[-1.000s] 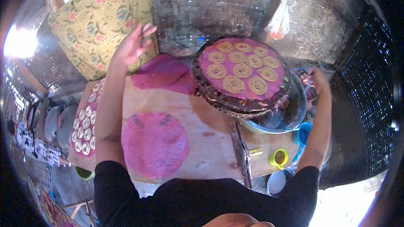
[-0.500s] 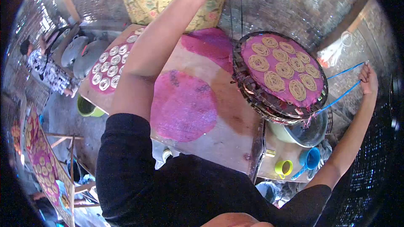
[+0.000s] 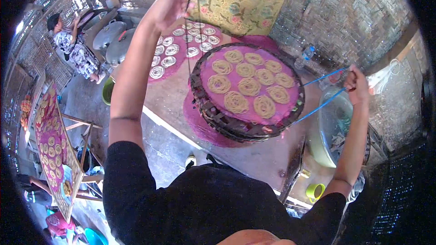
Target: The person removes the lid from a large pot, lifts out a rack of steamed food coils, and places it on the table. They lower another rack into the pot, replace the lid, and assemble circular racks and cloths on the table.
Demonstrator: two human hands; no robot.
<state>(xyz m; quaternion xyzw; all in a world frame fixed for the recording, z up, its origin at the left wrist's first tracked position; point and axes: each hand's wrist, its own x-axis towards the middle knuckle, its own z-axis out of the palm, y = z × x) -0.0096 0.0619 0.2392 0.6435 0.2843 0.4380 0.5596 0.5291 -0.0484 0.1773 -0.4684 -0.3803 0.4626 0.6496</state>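
Between the person's left hand (image 3: 175, 7) and right hand (image 3: 357, 84) I see a round tray (image 3: 213, 119) with a dark, thick woven rim. It is lined with bright pink cloth (image 3: 249, 117), and on that sit about a dozen noodle nests (image 3: 249, 86), pale yellow, coiled and set close together. The tray tilts a little and overlaps a pink round mat (image 3: 195, 124) on the counter (image 3: 268, 163); from here I can't tell whether its underside touches.

Beyond the tray, to the left of the right hand, lies a clear bottle (image 3: 301, 61) with a blue label (image 3: 309, 52), its lettering too small to read.

The left arm is raised high, elbow bent, and that hand is loosely spread, fingers stretched, with a dark cord (image 3: 188, 45) looped over them and running down to the tray's near side. The right arm reaches out and forward; its fingers are curled closed on a blue cord (image 3: 322, 105), two taut strands slanting to the tray's other edge. White nests (image 3: 169, 50) lie just past the left forearm, a large basin (image 3: 321, 149) just inside the right one, and a yellow-green cup (image 3: 315, 191) below the right hand.
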